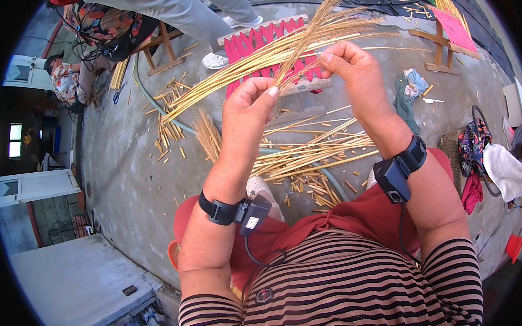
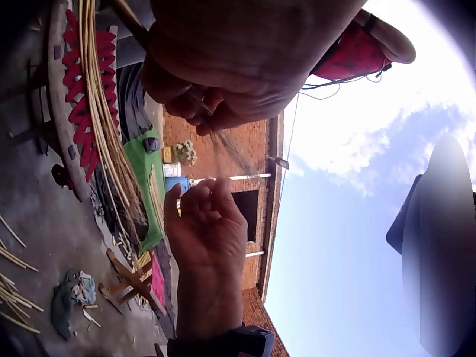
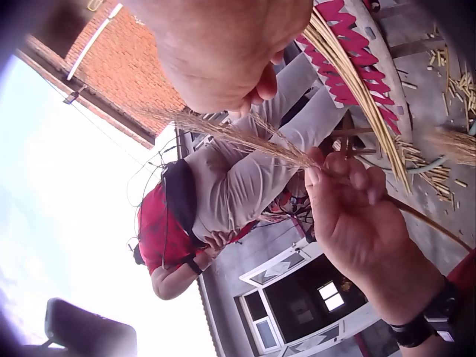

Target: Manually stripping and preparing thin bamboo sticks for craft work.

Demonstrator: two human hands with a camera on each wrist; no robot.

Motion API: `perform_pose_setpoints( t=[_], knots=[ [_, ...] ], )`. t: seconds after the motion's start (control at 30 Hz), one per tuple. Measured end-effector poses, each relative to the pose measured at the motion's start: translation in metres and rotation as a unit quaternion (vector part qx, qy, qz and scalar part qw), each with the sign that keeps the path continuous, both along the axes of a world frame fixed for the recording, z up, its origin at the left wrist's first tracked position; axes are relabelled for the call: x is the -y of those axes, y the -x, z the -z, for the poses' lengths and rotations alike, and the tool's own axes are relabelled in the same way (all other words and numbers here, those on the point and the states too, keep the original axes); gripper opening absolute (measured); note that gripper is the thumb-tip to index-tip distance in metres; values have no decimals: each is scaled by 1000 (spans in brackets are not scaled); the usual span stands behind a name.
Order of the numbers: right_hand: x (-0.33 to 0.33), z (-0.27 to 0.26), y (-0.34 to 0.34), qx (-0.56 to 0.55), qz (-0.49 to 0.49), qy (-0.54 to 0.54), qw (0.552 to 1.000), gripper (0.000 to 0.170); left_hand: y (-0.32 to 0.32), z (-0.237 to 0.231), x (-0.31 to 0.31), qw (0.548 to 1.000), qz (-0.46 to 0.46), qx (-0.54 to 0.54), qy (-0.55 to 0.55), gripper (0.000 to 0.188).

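My left hand [image 1: 248,108] grips a dry reed stalk just below its feathery plume [image 1: 313,24]. In the right wrist view, the same left hand [image 3: 364,223] pinches the base of the plume [image 3: 238,134] between thumb and fingers, and the stalk [image 3: 428,219] runs out behind it. My right hand [image 1: 356,71] is raised to the right of the plume, its thumb and forefinger pinching a thin side strand [image 1: 299,73]. Seen from the left wrist, the right hand [image 2: 208,230] has its fingers bent in toward the thumb.
A bundle of long stalks [image 1: 233,68] lies across a rack with pink strips [image 1: 256,44]. More stalks [image 1: 313,152] and cut pieces [image 1: 315,192] litter the concrete floor near my feet. A person in grey trousers [image 1: 179,18] stands beyond; a green hose [image 1: 147,89] crosses the floor.
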State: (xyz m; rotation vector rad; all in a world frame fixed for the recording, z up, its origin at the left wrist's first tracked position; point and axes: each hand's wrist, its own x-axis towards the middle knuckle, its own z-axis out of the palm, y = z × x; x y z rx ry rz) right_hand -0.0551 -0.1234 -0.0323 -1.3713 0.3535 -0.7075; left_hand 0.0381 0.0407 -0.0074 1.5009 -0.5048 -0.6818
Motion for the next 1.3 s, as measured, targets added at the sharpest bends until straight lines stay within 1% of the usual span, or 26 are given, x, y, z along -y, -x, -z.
perform_pose_setpoints(
  t=[0.1, 0.2, 0.37, 0.47, 0.57, 0.67, 0.77, 0.87, 0.97, 1.1, 1.3],
  knots=[
    [-3, -2, 1, 4, -3, -7, 1000, 10, 0, -2, -1, 1000, 0, -5, -6, 7],
    [-4, -3, 1, 5, -6, -13, 1000, 10, -6, 4, -4, 1000, 0, -20, -8, 12],
    [3, 2, 2, 17, -4, -22, 1000, 12, -9, 8, -5, 1000, -7, -8, -11, 10],
    [6, -1, 2, 69, 53, -141, 986, 16, -8, 7, -5, 1000, -11, -7, -18, 7],
    [-2, -6, 2, 46, 78, -210, 974, 22, -9, 7, -6, 1000, -7, -4, -20, 6],
    [-19, 3, 3, -46, -76, -182, 979, 22, -8, 10, -4, 999, -5, -3, -33, 6],
    [-36, 7, 2, -49, -205, -102, 972, 20, -5, 10, -1, 999, 0, -5, -36, 7],
    [-41, 9, 0, -36, -171, -97, 980, 14, 0, 10, 1, 999, 16, -21, -38, 7],
    [-37, 14, -2, -49, -131, -86, 986, 10, 2, 12, 0, 998, 36, -29, -51, 7],
    [-35, 16, -1, -61, -117, -69, 989, 9, 2, 15, 0, 997, 49, -28, -53, 7],
    [-34, 12, -1, -73, -113, -47, 990, 10, 5, 14, 0, 998, 30, -14, -46, 7]
  ],
)
